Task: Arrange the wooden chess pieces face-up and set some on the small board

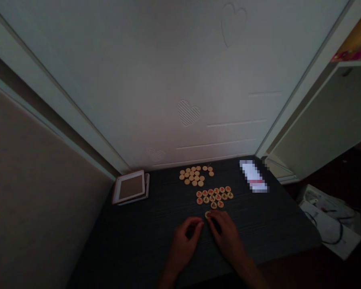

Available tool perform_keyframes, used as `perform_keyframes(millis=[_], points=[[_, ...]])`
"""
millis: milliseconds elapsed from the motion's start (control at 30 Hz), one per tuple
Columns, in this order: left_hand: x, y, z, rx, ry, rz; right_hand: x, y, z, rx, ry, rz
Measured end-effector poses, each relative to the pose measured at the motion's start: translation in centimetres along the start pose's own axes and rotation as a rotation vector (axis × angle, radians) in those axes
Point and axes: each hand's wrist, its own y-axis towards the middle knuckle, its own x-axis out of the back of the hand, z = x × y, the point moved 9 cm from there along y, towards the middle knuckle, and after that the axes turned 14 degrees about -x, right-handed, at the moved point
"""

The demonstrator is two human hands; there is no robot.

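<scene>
Round, pale wooden discs lie flat on the table in two groups. Marked discs (212, 198), bearing red or dark characters, form two neat rows of six — face up, edges close or touching — with two more side by side just in front. Behind them, a looser cluster of blank-looking discs (192, 173) shows plain tan tops, a few set slightly apart at right. A lone disc (207, 215) sits nearest the viewer — partly covered, its marking unclear.

Heading for the white panel (156, 80), you'd bump the lettered discs (212, 198), then the plain discs (191, 173), tho there's a bare lane between the groups. Left, the tabletop (162, 204) is open up to the tray (132, 186); right, a pixelated white item (253, 176) blocks the back.
</scene>
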Motion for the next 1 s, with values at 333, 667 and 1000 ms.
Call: perform_keyframes(millis=[333,667,1000], points=[[-0.3,-0.1,0.2,-0.021,0.035,0.030,-0.4,-0.2,-0.1,0.048,-0.099,-0.046],[-0.4,-0.2,0.2,-0.030,0.029,0.038,-1.6,-0.5,-1.0,0.036,-0.210,0.003],[-0.6,-0.2,0.4,-0.016,0.034,0.056,-1.8,-0.4,-0.8,-0.006,-0.250,0.040]])
